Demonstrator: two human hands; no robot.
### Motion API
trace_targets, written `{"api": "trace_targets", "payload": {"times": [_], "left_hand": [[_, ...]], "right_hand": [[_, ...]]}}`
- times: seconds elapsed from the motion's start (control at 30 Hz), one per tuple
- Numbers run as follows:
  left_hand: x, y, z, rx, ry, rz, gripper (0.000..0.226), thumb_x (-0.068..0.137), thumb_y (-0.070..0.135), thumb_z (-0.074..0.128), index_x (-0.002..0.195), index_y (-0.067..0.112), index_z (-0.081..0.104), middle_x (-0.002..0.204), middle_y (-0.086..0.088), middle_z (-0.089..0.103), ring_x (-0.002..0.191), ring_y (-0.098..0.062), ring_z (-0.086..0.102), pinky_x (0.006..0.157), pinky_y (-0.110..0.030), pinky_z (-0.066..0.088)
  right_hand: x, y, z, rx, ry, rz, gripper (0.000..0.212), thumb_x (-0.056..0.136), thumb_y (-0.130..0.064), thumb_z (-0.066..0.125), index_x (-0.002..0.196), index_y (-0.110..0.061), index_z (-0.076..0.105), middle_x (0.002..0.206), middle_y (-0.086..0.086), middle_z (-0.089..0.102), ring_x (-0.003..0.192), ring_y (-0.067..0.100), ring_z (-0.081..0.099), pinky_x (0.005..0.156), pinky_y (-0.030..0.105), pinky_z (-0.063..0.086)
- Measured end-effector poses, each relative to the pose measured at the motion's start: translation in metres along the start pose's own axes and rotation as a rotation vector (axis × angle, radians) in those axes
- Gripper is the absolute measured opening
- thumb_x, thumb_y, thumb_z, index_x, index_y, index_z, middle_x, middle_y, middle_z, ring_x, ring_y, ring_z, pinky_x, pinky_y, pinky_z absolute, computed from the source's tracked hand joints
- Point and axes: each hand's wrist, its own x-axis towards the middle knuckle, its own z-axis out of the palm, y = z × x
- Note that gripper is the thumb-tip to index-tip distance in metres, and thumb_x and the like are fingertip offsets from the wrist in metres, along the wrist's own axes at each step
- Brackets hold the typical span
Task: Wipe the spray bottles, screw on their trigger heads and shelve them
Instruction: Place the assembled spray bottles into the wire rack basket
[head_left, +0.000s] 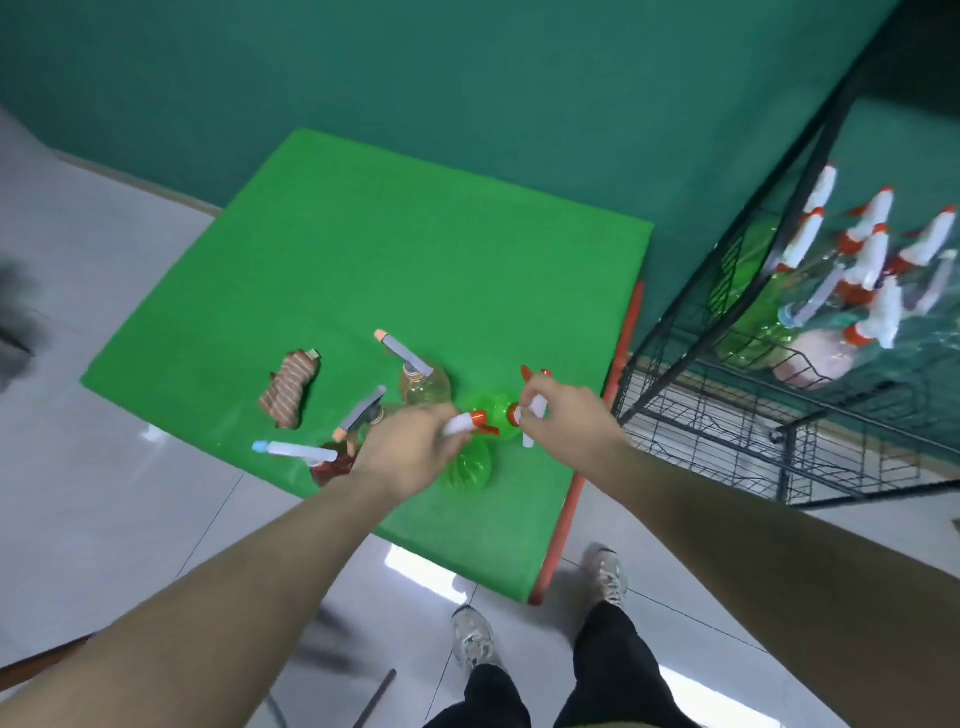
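Near table edge (571, 499), hands (410, 452) on bottles (467, 467)

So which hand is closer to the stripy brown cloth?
Left. The left hand grips a trigger head just right of the striped brown cloth; the right hand is farther right.

On the desk (363, 249), a cloth (289, 388) lies left of five spray bottles (423, 387) clustered near its front right corner; the rack (779, 415) at right holds perhaps seven more.
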Motion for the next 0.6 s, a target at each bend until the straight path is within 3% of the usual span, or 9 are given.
{"api": "trace_targets", "payload": {"times": [0.17, 0.3, 0.4, 0.47, 0.6], "left_hand": [[0.030, 0.082, -0.016, -0.065, -0.029, 0.100, 0.020, 0.101, 0.034, 0.060, 0.091, 0.017, 0.057, 0.069, 0.000, 0.059, 0.063, -0.025, 0.055, 0.054, -0.035, 0.030], [0.049, 0.172, -0.012, -0.119, -0.085, 0.265, 0.011, 0.097, 0.026, 0.065, 0.091, 0.019, 0.059, 0.079, -0.007, 0.069, 0.072, -0.031, 0.065, 0.055, -0.035, 0.038], [0.060, 0.242, -0.003, -0.184, -0.126, 0.357, 0.010, 0.093, 0.023, 0.066, 0.088, 0.021, 0.057, 0.081, -0.006, 0.072, 0.072, -0.030, 0.069, 0.062, -0.040, 0.053], [0.069, 0.289, 0.002, -0.213, -0.129, 0.399, 0.007, 0.092, 0.022, 0.064, 0.088, 0.021, 0.058, 0.082, -0.004, 0.072, 0.073, -0.029, 0.069, 0.064, -0.039, 0.053], [0.091, 0.385, 0.013, -0.313, -0.157, 0.423, 0.007, 0.093, 0.019, 0.062, 0.087, 0.021, 0.059, 0.078, -0.002, 0.073, 0.061, -0.023, 0.070, 0.059, -0.033, 0.054]], "right_hand": [[-0.047, 0.036, -0.071, 0.105, 0.169, 0.125, 0.013, 0.098, -0.026, 0.055, 0.111, -0.028, 0.055, 0.082, 0.004, 0.060, 0.062, 0.019, 0.061, 0.049, 0.027, 0.044], [-0.098, 0.086, -0.130, 0.150, 0.317, 0.234, 0.016, 0.096, -0.023, 0.054, 0.111, -0.030, 0.053, 0.086, 0.006, 0.062, 0.062, 0.020, 0.059, 0.055, 0.032, 0.045], [-0.137, 0.130, -0.168, 0.173, 0.434, 0.320, 0.018, 0.096, -0.022, 0.055, 0.111, -0.031, 0.055, 0.082, 0.004, 0.062, 0.058, 0.018, 0.058, 0.050, 0.028, 0.042], [-0.157, 0.159, -0.194, 0.172, 0.506, 0.372, 0.017, 0.095, -0.022, 0.055, 0.109, -0.032, 0.056, 0.076, 0.004, 0.060, 0.054, 0.019, 0.053, 0.047, 0.028, 0.039], [-0.182, 0.222, -0.249, 0.183, 0.616, 0.432, 0.024, 0.094, -0.021, 0.055, 0.115, -0.034, 0.057, 0.080, 0.007, 0.063, 0.054, 0.024, 0.061, 0.055, 0.035, 0.053]]}}
